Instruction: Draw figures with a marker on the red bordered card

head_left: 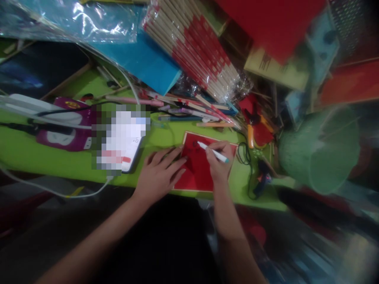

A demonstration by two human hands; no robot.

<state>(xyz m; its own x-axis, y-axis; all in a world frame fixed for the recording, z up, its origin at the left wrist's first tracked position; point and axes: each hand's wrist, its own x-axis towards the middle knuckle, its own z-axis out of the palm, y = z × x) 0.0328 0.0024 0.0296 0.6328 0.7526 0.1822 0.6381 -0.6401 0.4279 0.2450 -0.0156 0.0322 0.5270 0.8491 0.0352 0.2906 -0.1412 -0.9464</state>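
Note:
A red card [195,173] with a pale border lies flat on the green table in front of me. My left hand [161,169] rests with spread fingers on the card's left edge. Held in my right hand [220,161] is a white marker pen [217,153] with a teal end. Its tip touches or hovers just over the upper part of the card, near some dark marks; I cannot tell which. To the left of my left hand lies a lit smartphone [133,156], its screen partly blurred out, with a white cable plugged in.
A purple and white power strip [63,136] stands at the left. Pens [177,117] and sticks are strewn behind the card, below a plastic-wrapped bundle of red-tipped sticks [198,47]. At right are orange-handled pliers [251,134], a glue gun [262,179] and a green bin [319,150].

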